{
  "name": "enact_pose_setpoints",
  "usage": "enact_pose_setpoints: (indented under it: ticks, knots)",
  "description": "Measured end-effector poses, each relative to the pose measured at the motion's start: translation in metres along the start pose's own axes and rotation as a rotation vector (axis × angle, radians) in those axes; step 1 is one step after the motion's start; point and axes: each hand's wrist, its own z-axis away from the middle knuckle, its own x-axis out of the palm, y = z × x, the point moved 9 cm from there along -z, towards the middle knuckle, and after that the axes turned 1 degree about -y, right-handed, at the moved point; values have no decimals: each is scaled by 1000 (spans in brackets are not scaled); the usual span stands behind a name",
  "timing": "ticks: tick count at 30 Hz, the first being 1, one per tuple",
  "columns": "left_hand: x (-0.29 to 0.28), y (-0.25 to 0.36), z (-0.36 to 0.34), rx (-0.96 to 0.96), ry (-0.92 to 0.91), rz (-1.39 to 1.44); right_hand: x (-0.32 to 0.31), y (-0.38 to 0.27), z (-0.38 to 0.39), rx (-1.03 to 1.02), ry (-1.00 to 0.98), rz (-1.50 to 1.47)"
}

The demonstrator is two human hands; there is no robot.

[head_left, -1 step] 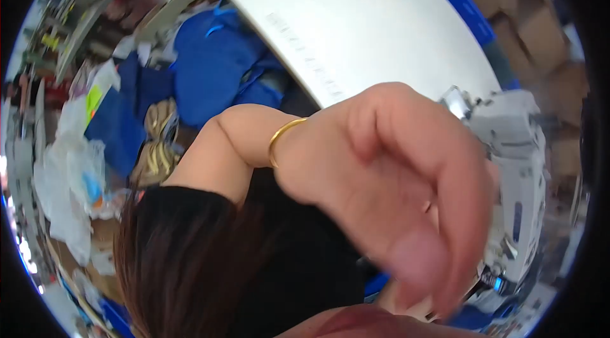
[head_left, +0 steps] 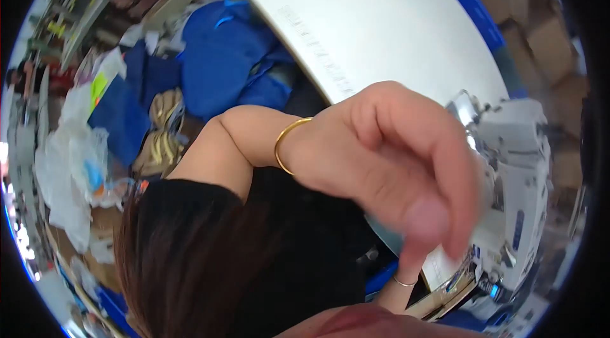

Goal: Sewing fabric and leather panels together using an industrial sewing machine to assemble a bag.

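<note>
My left hand [head_left: 394, 160], with a gold bangle [head_left: 279, 147] at its wrist, is raised close in the middle of the view. Its fingers curl in and the thumb lies against the index finger; whatever may be between them is hidden. Behind it, lower down, is my right hand [head_left: 414, 260], a thin silver bracelet [head_left: 404, 283] round its wrist. The left hand covers the right hand's fingers. Beyond both hands, a white sewing machine [head_left: 518, 176] stands at the right, by a white tabletop [head_left: 375, 27] with ruler-like marks along its left edge.
Blue cloth [head_left: 219, 58] is heaped left of the tabletop, with a bundle of tan gloves [head_left: 159, 150] below it. A translucent plastic bag [head_left: 67, 166] lies at the far left. A blue bin [head_left: 476, 14] and cardboard boxes [head_left: 549, 46] stand at the right.
My left hand's fingertips have moved up a little. The right wrist with its bracelet now shows below them. The surroundings have shifted slightly to the right in the view.
</note>
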Motion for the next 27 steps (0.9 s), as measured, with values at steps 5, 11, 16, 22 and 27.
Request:
enact_pose_setpoints:
  ticks: [5, 11, 16, 22, 27]
  knots:
    - [-119, 27, 128, 174, 777, -1020, -1, 3, 4, 48, -16, 104]
    - [-215, 95, 285, -226, 692, -2561, -1, 5, 4, 28, 4, 141]
    - [-240, 136, 329, -653, 533, -2678, -4, 1, 6, 47, 8, 184]
    - [-283, 135, 333, -1062, 309, -2511, -7, 8, 10, 88, -8, 159]
    - [-290, 142, 330, -1016, 267, -2527, -21, 19, 15, 137, -30, -291]
